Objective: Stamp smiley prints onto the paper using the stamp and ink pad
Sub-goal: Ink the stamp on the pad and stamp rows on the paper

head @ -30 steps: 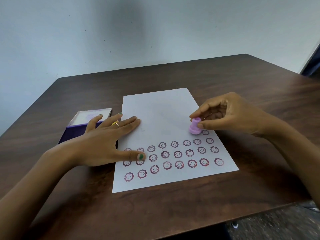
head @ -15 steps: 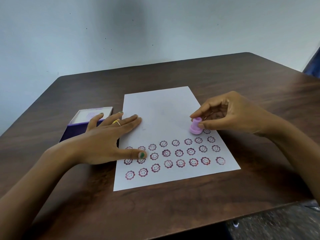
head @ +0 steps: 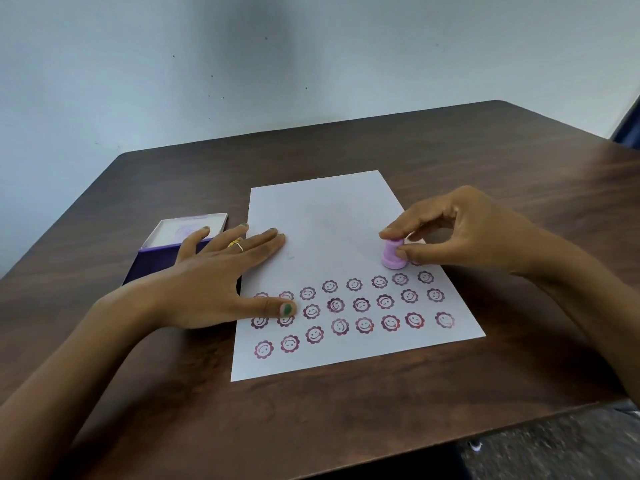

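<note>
A white sheet of paper (head: 322, 216) lies on the dark wooden table (head: 346, 403). Its near half carries several rows of purple-red smiley flower prints (head: 363, 304). My right hand (head: 460, 233) pinches a small lilac stamp (head: 393, 255) between thumb and forefinger, the stamp standing face down on the paper just above the right end of the top row. My left hand (head: 214, 275) lies flat with fingers spread on the paper's left edge, its thumb over some prints. Behind that hand sits the purple ink pad box (head: 156, 258) with its white lid (head: 187, 228) raised.
A pale wall (head: 277, 64) rises behind the table's far edge. The table's near edge runs along the bottom right, with grey floor (head: 554, 452) below it. A dark blue object (head: 628, 129) shows at the far right edge.
The stamp and my right hand have stayed at the same spot on the paper; the view has shifted slightly. My left hand has not moved.
</note>
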Available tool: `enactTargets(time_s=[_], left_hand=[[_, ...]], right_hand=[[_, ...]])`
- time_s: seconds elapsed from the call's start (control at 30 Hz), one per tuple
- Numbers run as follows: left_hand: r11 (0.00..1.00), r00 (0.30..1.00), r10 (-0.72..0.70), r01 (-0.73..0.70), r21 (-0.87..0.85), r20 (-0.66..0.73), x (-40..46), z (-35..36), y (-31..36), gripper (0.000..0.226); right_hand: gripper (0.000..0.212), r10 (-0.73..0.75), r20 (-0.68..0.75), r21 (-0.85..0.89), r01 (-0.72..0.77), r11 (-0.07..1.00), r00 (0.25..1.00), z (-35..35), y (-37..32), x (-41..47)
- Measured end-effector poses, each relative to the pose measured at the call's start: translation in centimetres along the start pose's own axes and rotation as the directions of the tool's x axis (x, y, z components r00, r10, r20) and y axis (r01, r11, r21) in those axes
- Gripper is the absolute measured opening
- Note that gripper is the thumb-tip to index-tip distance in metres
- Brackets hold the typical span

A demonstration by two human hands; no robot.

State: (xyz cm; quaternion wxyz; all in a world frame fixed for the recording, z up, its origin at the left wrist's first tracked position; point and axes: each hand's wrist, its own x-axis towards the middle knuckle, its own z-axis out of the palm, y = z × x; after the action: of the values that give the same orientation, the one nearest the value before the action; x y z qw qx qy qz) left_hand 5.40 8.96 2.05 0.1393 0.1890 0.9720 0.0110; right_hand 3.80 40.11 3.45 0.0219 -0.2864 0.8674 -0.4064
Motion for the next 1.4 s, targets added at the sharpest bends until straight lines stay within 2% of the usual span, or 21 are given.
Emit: enactTargets(time_s=[0.17, 0.3, 0.47, 0.6, 0.83, 1.0, 1.4], left_hand=[[1.0, 1.0, 0.008, -0.008, -0.006, -0.012, 0.1, 0.2, -0.1, 0.093], [1.0, 1.0, 0.01, -0.01, -0.01, -0.009, 0.1, 0.3, -0.1, 0.093], [1.0, 1.0, -0.003, 0.003, -0.016, 0.001, 0.1, 0.3, 0.0, 0.095], [1.0, 1.0, -0.004, 0.004, -0.019, 0.0, 0.1, 0.3, 0.1, 0.099], [1.0, 1.0, 0.004, -0.004, -0.017, -0.005, 0.3, 0.6, -0.1, 0.098], [0.999, 1.0, 0.002, -0.002, -0.035, -0.001, 0.3, 0.4, 0.0, 0.092], [1.0, 1.0, -0.005, 0.005, -0.022, 0.004, 0.1, 0.3, 0.1, 0.097]], right_hand=[[0.026, -0.105, -0.117, -0.297, 0.066, 0.953, 0.988, 1.0, -0.4, -1.2], [0.032, -0.221, -0.133, -0.408, 0.15, 0.901, 0.966, 1.7, 0.1, -2.0], [0.056, -0.318, -0.184, -0.493, 0.192, 0.848, 0.93, 2.3, 1.2, -2.1], [0.053, -0.386, -0.223, -0.631, 0.169, 0.757, 0.895, 2.2, 1.4, -1.6], [0.051, -0.24, -0.207, -0.619, 0.063, 0.783, 0.949, 2.2, 1.9, -1.8], [0.055, -0.224, -0.213, -0.63, 0.042, 0.776, 0.951, 2.4, 1.8, -1.8], [0.058, -0.173, -0.22, -0.59, 0.01, 0.807, 0.96, 2.4, 1.4, -2.2]])
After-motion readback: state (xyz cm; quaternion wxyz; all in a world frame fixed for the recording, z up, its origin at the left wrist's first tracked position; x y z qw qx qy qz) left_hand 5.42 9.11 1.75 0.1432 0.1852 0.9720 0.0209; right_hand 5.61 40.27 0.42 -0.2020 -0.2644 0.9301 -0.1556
